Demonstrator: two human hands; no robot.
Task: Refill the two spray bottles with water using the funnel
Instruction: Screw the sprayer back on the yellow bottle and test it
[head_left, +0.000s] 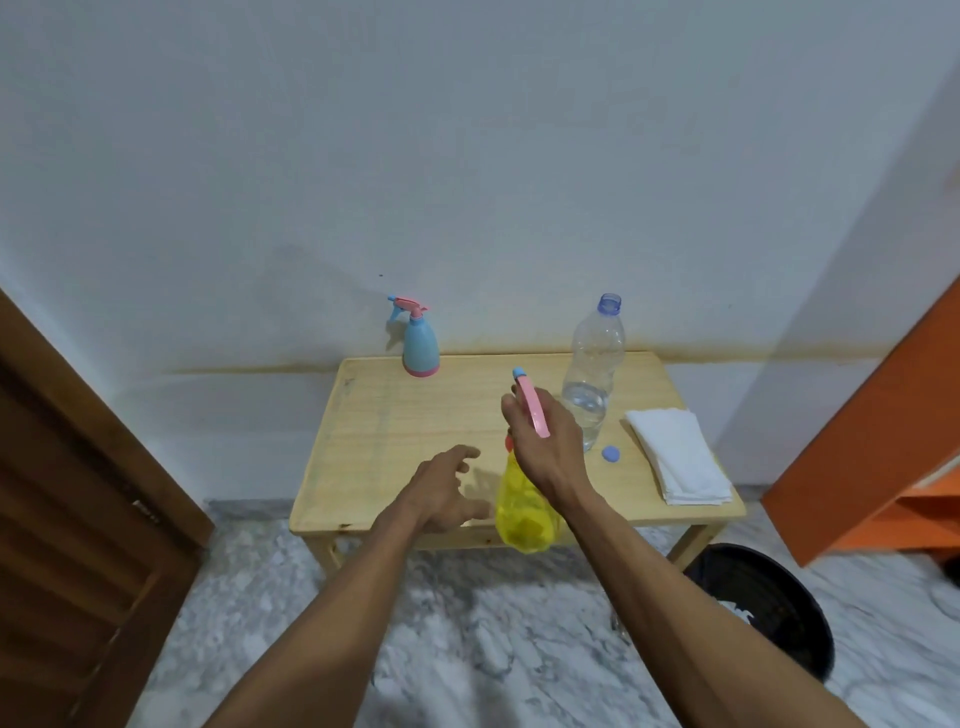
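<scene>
Yellow spray bottle (522, 512) stands upright, right hand (545, 441) gripping its pink sprayer head (532, 402) — left hand (441, 493) spread open just beside.

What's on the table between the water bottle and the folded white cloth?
A small blue cap lies there on the table, seen in the head view.

Both forearms bare (no sleeves, no jewellery).

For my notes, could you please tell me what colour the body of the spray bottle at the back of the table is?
Light blue, with a pink base; the head view shows the spray bottle clearly.
</scene>
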